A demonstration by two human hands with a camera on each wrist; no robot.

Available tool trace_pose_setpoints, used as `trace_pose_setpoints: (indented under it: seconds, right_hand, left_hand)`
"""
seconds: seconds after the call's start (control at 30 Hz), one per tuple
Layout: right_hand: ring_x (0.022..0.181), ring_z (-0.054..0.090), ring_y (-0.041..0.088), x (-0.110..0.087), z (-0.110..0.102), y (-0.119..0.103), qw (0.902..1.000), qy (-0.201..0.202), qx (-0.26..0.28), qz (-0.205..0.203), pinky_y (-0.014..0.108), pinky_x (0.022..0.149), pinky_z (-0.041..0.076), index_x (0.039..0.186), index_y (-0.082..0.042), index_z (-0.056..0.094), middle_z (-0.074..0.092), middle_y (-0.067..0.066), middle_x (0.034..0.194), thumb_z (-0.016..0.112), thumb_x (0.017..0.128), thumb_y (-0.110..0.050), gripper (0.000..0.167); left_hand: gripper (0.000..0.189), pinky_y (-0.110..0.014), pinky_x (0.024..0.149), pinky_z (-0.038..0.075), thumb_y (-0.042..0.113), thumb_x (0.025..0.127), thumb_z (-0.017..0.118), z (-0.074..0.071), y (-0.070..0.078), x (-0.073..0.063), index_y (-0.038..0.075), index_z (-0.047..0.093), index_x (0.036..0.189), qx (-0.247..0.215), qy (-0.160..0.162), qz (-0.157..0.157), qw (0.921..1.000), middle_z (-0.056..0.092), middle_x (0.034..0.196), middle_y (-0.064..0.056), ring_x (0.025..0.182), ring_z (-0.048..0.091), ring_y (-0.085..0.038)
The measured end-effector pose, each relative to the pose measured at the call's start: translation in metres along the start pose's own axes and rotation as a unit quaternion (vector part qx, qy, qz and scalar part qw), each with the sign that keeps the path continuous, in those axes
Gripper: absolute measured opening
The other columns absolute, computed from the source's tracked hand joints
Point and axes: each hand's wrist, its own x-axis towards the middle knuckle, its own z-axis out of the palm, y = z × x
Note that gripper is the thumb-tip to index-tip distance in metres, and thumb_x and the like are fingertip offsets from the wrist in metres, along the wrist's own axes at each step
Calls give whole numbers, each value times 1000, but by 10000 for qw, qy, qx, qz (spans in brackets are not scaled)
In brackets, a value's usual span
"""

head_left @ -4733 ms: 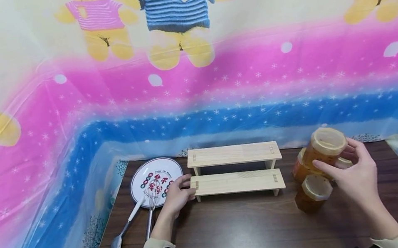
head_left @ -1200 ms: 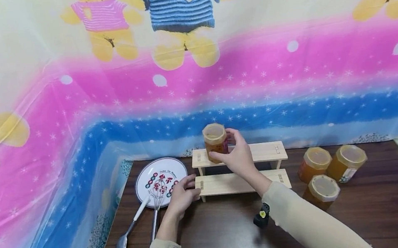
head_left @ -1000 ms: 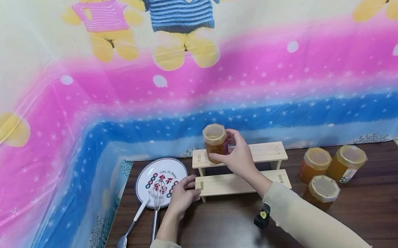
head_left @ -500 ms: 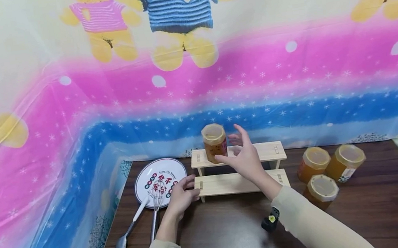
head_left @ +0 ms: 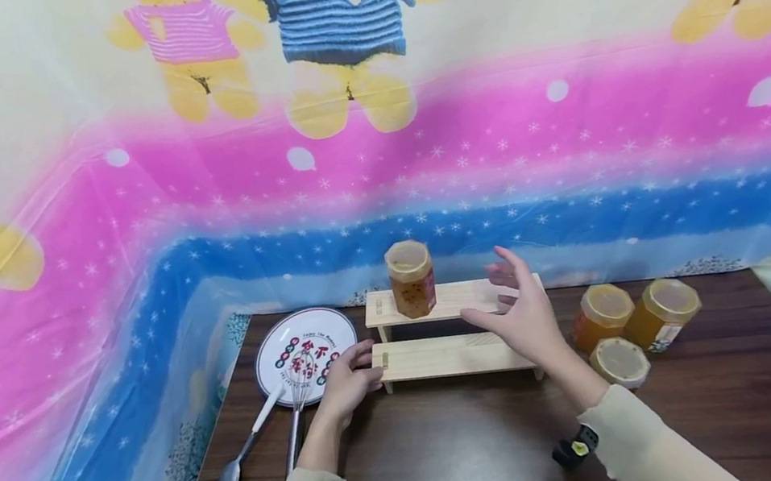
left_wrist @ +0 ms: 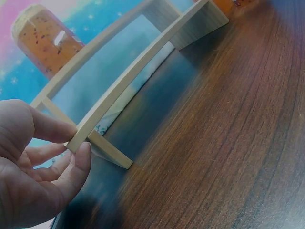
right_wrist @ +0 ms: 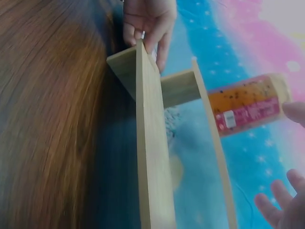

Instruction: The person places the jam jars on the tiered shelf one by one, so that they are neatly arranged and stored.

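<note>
A two-tier wooden shelf (head_left: 452, 355) stands mid-table by the back. On the left part of its upper tier sits an upright jar (head_left: 412, 282) of amber, dark-specked contents, with a pale lid and a pink label. My left hand (head_left: 346, 384) pinches the left end of the lower tier; in the left wrist view its thumb and finger are on either side of the board (left_wrist: 128, 76). My right hand (head_left: 523, 316) is in front of the shelf's right part, fingers spread and apart from the jar. The right wrist view has that jar (right_wrist: 248, 102) beyond the right hand's fingertips (right_wrist: 267, 210).
Three similar jars, among them an orange one (head_left: 603, 313), a yellow one (head_left: 664, 313) and a front one (head_left: 619, 362), stand right of the shelf. At left lie a printed plate (head_left: 273, 361), a whisk (head_left: 295, 439) and a spoon (head_left: 230, 479). A patterned cloth (head_left: 489, 137) hangs behind the table.
My right hand carried the jar from the right-hand group to the upper tier, let go, and has drawn away to the right. My left hand stays at the shelf's left end.
</note>
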Motion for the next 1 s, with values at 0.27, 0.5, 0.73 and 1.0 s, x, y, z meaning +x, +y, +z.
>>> trace_pose_setpoints:
  seconds: [0.27,0.5,0.73,1.0]
  right_hand:
    - [129,54,30,-21,-32,7,9983,219,-522,-136,58,102,50,162,-29,32,55,8,143,94,77,-35,105]
    - [126,57,29,-33,-61,14,9956,486,-787,-160,50,100,54,160,-26,35,57,8,140,95,76,-30,104]
    - [126,56,32,-53,-84,19,9895,676,-1276,-91,60,102,49,161,-26,36,58,11,139,95,76,-25,104]
    - [126,55,23,-76,-105,28,9871,962,-1267,188,16,98,42,158,-33,39,61,7,140,97,74,-21,103]
  left_hand:
    - [62,-33,76,62,-7,88,64,0,-1,1,-5,50,149,-4,14,22,10000,62,129,-25,88,68,-23]
    - [62,-35,75,62,-7,89,64,1,1,0,-6,48,149,-1,2,63,10000,61,130,-28,89,68,-25]
    - [62,-33,75,62,-8,89,64,1,0,0,-5,50,149,-3,35,54,10000,63,130,-26,87,68,-22]
    - [61,-34,76,62,-7,89,64,1,-1,1,-4,51,148,10,22,80,10000,63,130,-26,87,68,-23]
